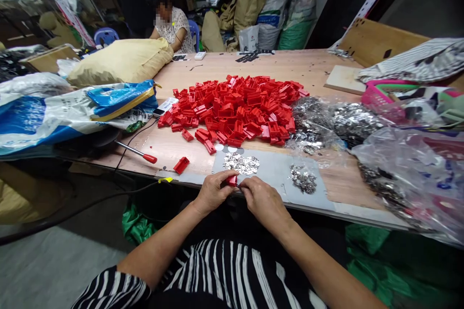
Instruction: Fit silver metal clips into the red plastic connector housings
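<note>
Between the fingers of my left hand point(214, 192) is a small red plastic part point(232, 181), held at the table's front edge. My right hand point(264, 198) is closed at the part's right side, its fingertips pinching something small and dark that I cannot make out. Just beyond my hands lies a pile of flat silvery pieces point(241, 163) on a grey sheet point(273, 166). A smaller heap of metal pieces point(302, 178) sits to the right. One loose red part point(181, 165) lies to the left, and a large heap of red parts point(235, 106) rises behind.
Clear bags of metal pieces point(315, 123) and a pink basket point(384, 99) stand on the right. At the left are a lever with a red handle point(149, 158), a cable, a white-and-blue sack point(65, 111) and a tan sack point(119, 62). Two people are beyond the table.
</note>
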`<state>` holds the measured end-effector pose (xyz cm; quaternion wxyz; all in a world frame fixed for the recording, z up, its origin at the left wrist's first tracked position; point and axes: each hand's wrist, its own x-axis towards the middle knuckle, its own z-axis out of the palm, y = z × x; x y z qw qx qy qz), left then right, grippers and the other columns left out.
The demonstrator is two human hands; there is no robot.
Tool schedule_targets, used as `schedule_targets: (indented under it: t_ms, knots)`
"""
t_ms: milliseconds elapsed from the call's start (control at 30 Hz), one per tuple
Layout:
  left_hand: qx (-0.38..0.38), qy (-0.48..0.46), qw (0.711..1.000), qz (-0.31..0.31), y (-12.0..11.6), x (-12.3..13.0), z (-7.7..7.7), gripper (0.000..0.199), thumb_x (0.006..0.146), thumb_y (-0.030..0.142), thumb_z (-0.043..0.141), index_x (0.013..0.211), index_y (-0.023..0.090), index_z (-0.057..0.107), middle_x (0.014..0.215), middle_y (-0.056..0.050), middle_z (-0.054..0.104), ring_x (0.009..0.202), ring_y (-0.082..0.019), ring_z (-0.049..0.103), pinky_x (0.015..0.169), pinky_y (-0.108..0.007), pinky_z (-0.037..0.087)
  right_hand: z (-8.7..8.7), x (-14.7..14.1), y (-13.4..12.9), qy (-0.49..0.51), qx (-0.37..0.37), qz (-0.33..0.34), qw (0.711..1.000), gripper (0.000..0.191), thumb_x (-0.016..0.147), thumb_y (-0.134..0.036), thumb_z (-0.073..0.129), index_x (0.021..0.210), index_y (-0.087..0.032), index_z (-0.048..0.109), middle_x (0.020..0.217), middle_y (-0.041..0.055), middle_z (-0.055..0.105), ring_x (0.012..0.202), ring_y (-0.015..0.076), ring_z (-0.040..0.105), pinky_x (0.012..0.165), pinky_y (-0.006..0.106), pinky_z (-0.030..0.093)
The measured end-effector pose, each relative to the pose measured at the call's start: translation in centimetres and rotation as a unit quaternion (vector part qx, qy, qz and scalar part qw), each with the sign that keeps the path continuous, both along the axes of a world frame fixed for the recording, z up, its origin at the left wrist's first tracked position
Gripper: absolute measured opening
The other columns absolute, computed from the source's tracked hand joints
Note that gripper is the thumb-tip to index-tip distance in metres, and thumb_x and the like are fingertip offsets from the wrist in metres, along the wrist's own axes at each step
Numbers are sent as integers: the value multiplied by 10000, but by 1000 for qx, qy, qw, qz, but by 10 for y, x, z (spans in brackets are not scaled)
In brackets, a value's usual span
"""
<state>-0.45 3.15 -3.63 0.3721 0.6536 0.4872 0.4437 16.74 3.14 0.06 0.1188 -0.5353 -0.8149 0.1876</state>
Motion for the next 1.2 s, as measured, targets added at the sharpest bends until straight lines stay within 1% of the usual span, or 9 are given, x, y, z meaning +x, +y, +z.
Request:
schedule_targets:
  t_ms: [167,333,500,600,700,833,967,1067,1200]
  knots:
    - [-10,-1,1000,0,1,0,2,375,722,183,708,1092,244,683,1078,-50,708,983,-214,651,911,-333,470,-3,5,3,50,-18,15,998,184,908,-192,473,955,-226,648,927,47,643,859,191,618,746,296,445]
    - [-1,-14,1000,17,-5,-1,5,321,702,189,727,1017,228,678,998,-36,697,924,-197,633,878,-316,463,-8,17,6,166,-6,47,985,258,948,-238,397,1116,-239,593,1001,63,610,938,194,594,823,328,461]
    - [-49,-156,985,51,-13,1,17,310,713,216,735,1005,210,631,952,-26,665,882,-166,621,850,-287,462,-5,24,4,231,-28,53,971,233,949,-255,385,1107,-225,554,1022,64,627,958,196,588,855,341,450]
    - [-132,-318,937,51,-16,5,28,234,749,269,720,940,186,613,896,-17,674,835,-139,634,830,-272,466,2,25,1,247,-83,61,964,288,964,-281,362,1219,-239,490,825,11,626,767,167,587,754,313,457]
    - [-228,-459,859,5,-19,9,37,218,759,300,724,773,164,554,830,-29,703,827,-149,670,866,-303,471,10,22,-2,268,-104,91,953,389,978,-317,349,1355,-236,399,681,-32,554,654,145,543,709,285,442]
    - [-299,-543,784,-27,-23,11,41,189,770,259,717,783,153,561,829,-51,725,822,-168,697,886,-334,489,17,17,-4,271,-111,110,950,430,976,-348,362,1388,-238,416,639,-41,517,613,136,518,661,258,432]
    - [-340,-585,737,2,-25,14,41,119,810,220,672,870,129,624,832,-49,721,780,-159,696,904,-346,502,18,16,-4,262,-101,116,953,418,971,-370,385,1365,-257,467,641,-30,544,603,142,523,616,254,440]
    - [-361,-596,717,8,-26,14,42,123,849,239,633,887,122,641,847,-56,720,789,-157,696,939,-350,493,19,16,-5,253,-92,115,956,417,970,-382,389,1360,-262,474,671,-14,607,613,154,569,626,268,475]
    - [-371,-601,708,9,-26,16,42,145,867,251,612,894,114,648,844,-56,721,776,-152,699,972,-360,481,19,13,-5,251,-42,105,961,368,963,-382,402,1275,-264,557,1007,65,706,947,230,653,851,353,492]
